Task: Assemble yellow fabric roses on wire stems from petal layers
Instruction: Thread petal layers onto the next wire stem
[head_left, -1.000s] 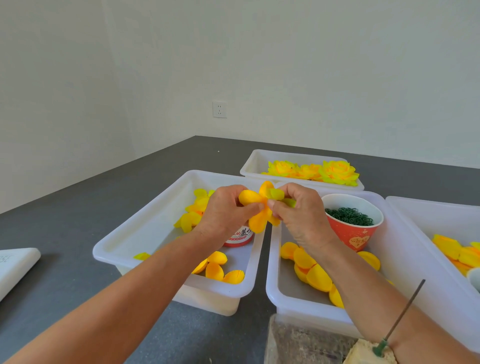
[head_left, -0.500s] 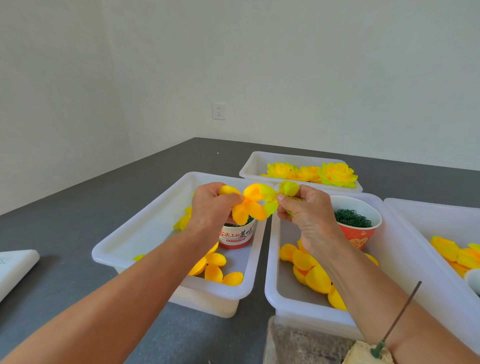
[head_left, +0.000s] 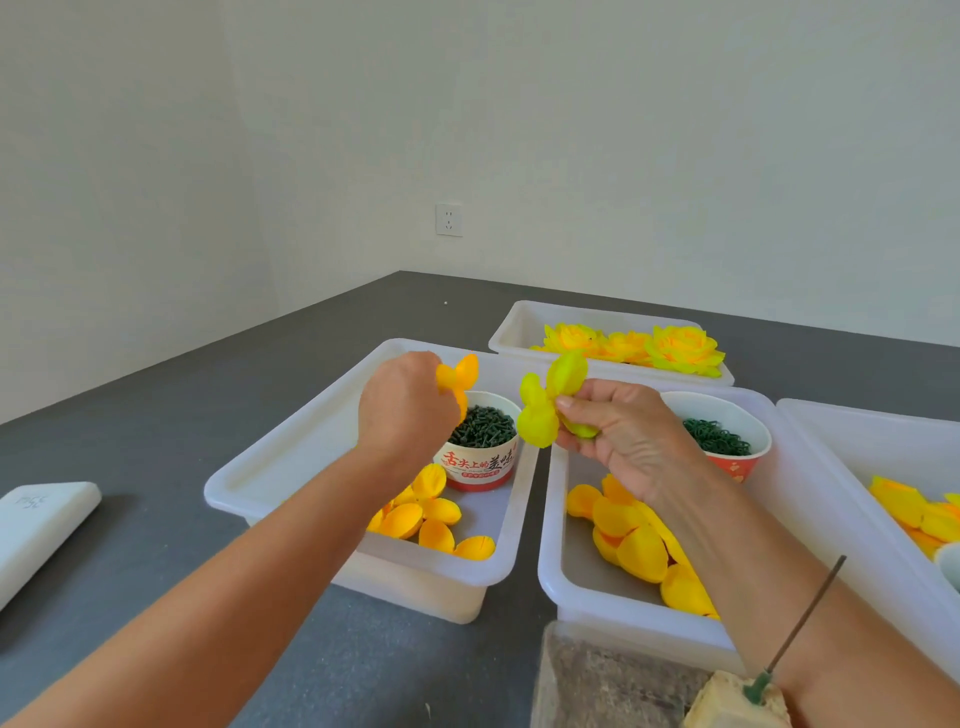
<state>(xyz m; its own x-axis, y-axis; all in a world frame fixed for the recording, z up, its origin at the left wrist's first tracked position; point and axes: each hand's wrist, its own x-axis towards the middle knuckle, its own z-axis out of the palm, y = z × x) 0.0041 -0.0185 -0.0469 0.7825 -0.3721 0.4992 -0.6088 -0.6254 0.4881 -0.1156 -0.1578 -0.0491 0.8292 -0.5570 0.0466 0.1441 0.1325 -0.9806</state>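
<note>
Both arms reach forward from the bottom of the view, over a dark grey counter (head_left: 156, 426), and the 2 hands are raised above the white bins, apart from each other.

The left hand (head_left: 405, 410) shows its back to the camera. Its fingers are curled into a closed grip around an orange-yellow petal layer (head_left: 457, 375), and only some petals stick out above and to the right of the knuckles. This hand is over the left bin (head_left: 291, 457), just beside a red paper cup (head_left: 480, 457) full of dark green short pieces.

The right hand (head_left: 623, 436) is turned with the thumb side up. The thumb and the fingertips pinch a lime-yellow petal layer (head_left: 545, 410) at its middle, so the grip is narrow and holds this layer; the petals spread to the left and upward from the fingers. It is above the gap between the left bin and the middle bin (head_left: 550, 561).

Loose orange petals (head_left: 431, 514) lie in the left bin, and more petals (head_left: 634, 540) lie in the middle bin, partly under the right forearm. A second cup (head_left: 727, 441) with green rings stands behind the right hand. Finished yellow roses (head_left: 680, 351) lie in the far bin (head_left: 514, 327). A thin wire stem (head_left: 802, 623) stands tilted in a foam block (head_left: 732, 701) at the bottom right.
</note>
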